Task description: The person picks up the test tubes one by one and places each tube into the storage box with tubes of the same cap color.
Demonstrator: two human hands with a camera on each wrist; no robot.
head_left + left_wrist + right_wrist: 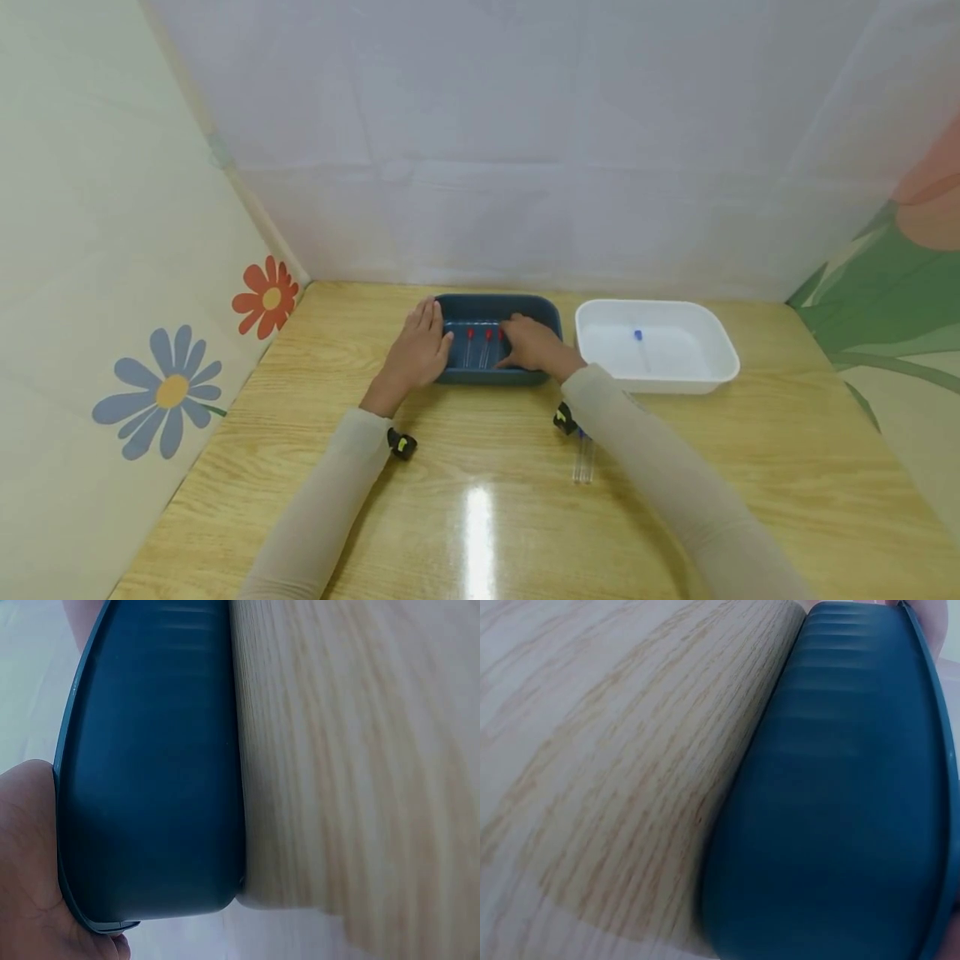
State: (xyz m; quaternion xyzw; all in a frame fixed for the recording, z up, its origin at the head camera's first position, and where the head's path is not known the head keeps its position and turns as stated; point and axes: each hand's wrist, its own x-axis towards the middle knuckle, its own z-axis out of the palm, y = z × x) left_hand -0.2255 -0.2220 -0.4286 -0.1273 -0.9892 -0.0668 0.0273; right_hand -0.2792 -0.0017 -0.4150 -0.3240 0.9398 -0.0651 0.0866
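A dark blue tray (498, 377) stands on the wooden table, with several clear test tubes with red caps (487, 335) side by side in it. My left hand (420, 346) holds the tray's left end, thumb over the rim and fingers along the outside. In the left wrist view, that hand (30, 862) lies against the rim. Reaching over the tray's right side, my right hand (531, 343) has its thumb and fingers around the rightmost red-capped tube (501, 332), which it mostly hides. The tray's outer wall (840, 810) fills much of the right wrist view.
Right of the blue tray stands a white tray (675, 387) holding a blue-capped tube (639, 337). Clear tubes with blue caps (582, 462) lie on the table beside my right forearm, partly hidden. A pale cloth wall (465, 183) rises behind the table (420, 517).
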